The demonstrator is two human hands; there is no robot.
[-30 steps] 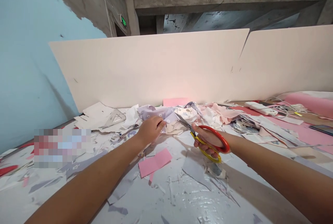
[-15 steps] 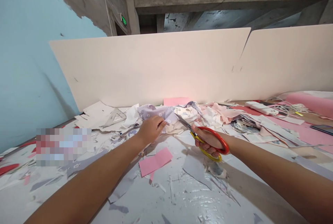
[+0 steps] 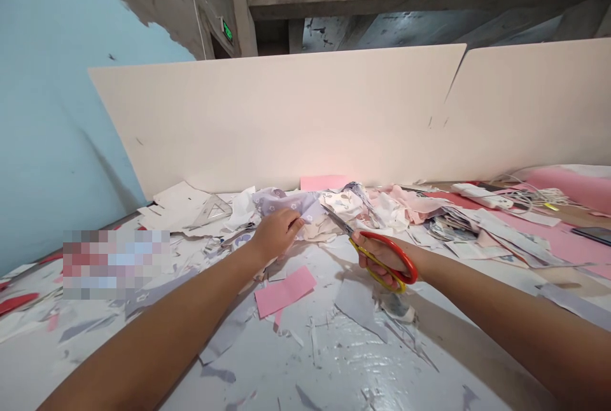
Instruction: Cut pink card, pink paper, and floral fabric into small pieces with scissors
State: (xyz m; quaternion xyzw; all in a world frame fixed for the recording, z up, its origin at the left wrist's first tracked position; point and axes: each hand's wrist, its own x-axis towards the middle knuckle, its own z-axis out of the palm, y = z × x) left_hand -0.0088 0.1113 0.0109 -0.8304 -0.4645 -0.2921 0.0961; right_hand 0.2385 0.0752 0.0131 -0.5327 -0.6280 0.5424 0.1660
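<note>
Head view: left hand (image 3: 275, 236) lies fingers-down on a lilac floral cloth (image 3: 281, 202) at frame centre, pinching a fold in a narrow grip. Right hand (image 3: 382, 257) holds red-and-yellow scissors (image 3: 344, 225) by the handle loops; the blades stand narrow, nearly shut, with the tips just beside the cloth's right edge. Contact cannot be confirmed. Against the view half a second earlier, hands and cloth occupy nearly the same places; no cut is visible. Pink paper (image 3: 285, 291) lies below the left hand on the scrap-strewn table (image 3: 334, 360), and printed cloth (image 3: 346, 204) bunches at upper centre.
</note>
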